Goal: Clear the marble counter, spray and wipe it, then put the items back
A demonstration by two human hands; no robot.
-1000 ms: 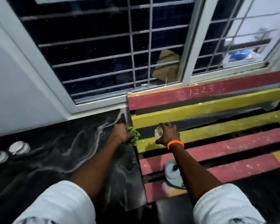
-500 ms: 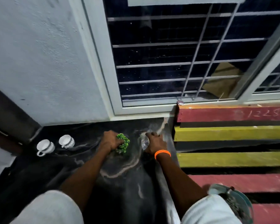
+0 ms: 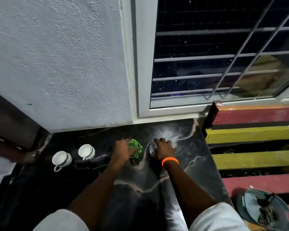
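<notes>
Nearest, two white sleeves (image 3: 62,220) are seen at the bottom edge, with a grey sandal (image 3: 264,210) on the striped slats (image 3: 250,159) to the right. On the dark marble surface (image 3: 93,189), the left hand (image 3: 122,151) is curled around a small green plant (image 3: 136,147), and the right hand (image 3: 163,150), banded in orange at the wrist, is closed over a clear glass (image 3: 152,148); both items rest on the surface. Two white cups (image 3: 73,157) stand to the left. Beyond, a textured wall (image 3: 57,60) and a barred window (image 3: 223,52) are seen.
</notes>
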